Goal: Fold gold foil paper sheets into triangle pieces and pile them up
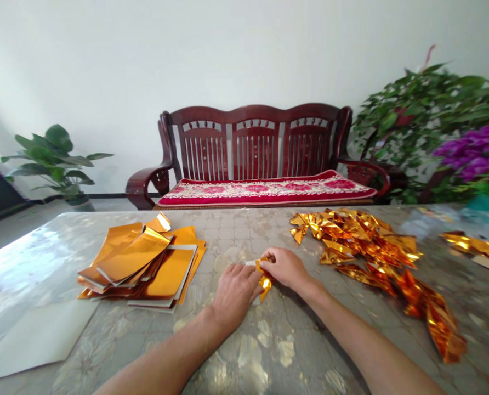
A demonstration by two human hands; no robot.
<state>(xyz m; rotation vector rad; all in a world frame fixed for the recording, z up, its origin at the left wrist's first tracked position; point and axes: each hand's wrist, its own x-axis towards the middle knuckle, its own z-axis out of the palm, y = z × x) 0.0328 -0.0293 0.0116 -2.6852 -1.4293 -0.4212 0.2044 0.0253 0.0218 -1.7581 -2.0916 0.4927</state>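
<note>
A small piece of gold foil paper [265, 282], partly folded, with a pale edge showing, is between my two hands at the middle of the table. My left hand [237, 288] lies over its left side, fingers together and pressed on it. From the right, my right hand [284, 266] pinches its upper part between thumb and fingers. My hands hide much of the piece. To the left lies a loose stack of flat gold foil sheets [146, 258] with pale backs. On the right is a pile of folded, shiny gold foil pieces [359, 236].
The table [244, 340] has a patterned, glossy cover. A pale sheet [39, 334] lies at the front left. Clear plastic [429, 219] and another gold piece [475, 245] sit at the far right. Behind stand a wooden bench [255, 142] and potted plants [57, 159].
</note>
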